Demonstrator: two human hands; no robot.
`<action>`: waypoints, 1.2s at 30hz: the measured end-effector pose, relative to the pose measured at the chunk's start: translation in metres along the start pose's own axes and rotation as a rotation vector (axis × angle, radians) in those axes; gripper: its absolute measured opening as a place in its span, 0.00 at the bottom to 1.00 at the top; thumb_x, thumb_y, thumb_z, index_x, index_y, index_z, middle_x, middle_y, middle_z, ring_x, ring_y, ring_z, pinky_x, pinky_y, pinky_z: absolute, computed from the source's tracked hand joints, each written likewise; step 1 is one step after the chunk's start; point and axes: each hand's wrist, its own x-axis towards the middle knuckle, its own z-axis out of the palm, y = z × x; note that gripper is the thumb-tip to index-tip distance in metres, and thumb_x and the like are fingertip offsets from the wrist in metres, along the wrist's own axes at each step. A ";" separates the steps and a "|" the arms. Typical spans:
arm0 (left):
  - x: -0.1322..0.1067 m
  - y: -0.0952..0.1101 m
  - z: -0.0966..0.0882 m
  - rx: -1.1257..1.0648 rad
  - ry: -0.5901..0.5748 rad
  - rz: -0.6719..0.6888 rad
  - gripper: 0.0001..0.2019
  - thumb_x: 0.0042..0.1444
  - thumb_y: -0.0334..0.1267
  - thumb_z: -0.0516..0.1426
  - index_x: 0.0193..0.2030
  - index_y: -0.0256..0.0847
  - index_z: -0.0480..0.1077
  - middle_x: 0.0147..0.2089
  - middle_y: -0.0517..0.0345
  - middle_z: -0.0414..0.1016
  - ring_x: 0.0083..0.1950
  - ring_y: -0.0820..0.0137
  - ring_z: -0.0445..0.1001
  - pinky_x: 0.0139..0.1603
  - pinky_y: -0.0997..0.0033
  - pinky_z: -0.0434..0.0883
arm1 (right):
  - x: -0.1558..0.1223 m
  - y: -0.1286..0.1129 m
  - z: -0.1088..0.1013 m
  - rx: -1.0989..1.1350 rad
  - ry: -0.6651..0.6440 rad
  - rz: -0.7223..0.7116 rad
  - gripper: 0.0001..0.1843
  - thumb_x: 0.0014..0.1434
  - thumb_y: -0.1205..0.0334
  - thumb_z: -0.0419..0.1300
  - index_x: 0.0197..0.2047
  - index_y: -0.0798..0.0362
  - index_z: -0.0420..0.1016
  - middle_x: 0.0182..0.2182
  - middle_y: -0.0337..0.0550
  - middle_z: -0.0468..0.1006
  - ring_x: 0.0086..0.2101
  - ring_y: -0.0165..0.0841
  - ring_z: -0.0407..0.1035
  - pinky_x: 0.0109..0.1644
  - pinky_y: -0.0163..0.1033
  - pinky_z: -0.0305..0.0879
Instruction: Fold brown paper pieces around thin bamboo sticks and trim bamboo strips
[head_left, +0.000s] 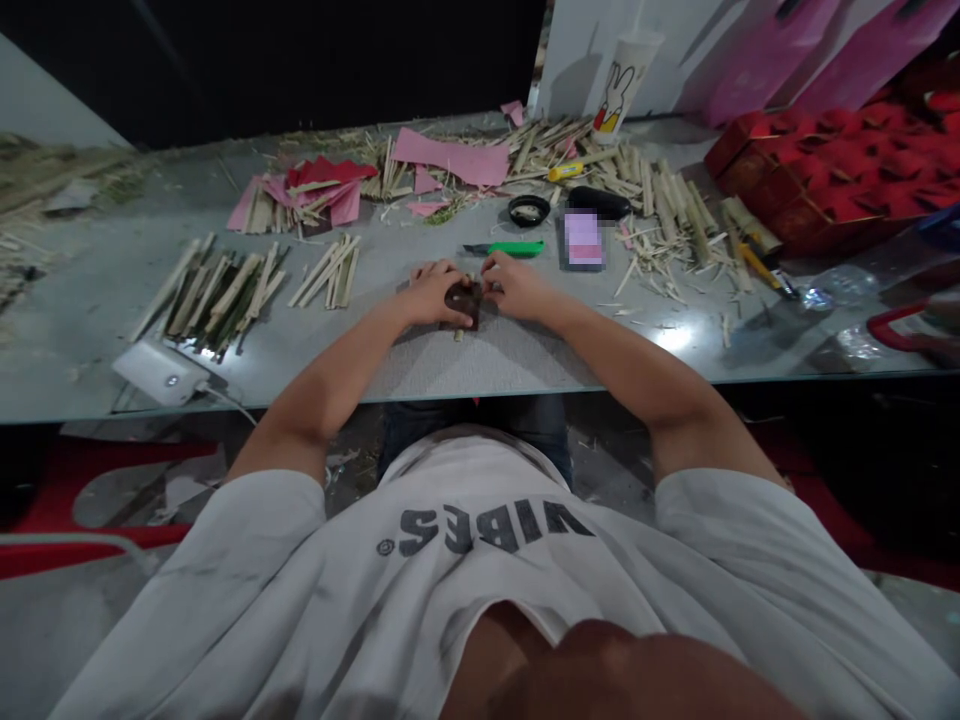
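currently, my left hand point(435, 295) is clasped around a dark brown block point(461, 298) on the bench point(420, 240). my right hand point(517, 287) sits bunched at the block's right edge; whether it pinches anything, i cannot tell. green utility knife point(517, 248) just beyond.

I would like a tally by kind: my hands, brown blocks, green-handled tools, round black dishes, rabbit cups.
Left hand and right hand: 2
Brown block: 1
Green-handled tool: 1
Round black dish: 1
Rabbit cup: 1
Total: 6
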 end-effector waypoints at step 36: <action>0.005 -0.008 0.005 -0.037 0.015 0.020 0.47 0.57 0.66 0.82 0.82 0.58 0.83 0.88 0.43 0.74 0.92 0.29 0.66 0.94 0.26 0.62 | 0.001 -0.007 -0.002 -0.175 -0.124 0.002 0.09 0.80 0.63 0.69 0.54 0.47 0.93 0.56 0.55 0.94 0.59 0.56 0.84 0.68 0.57 0.80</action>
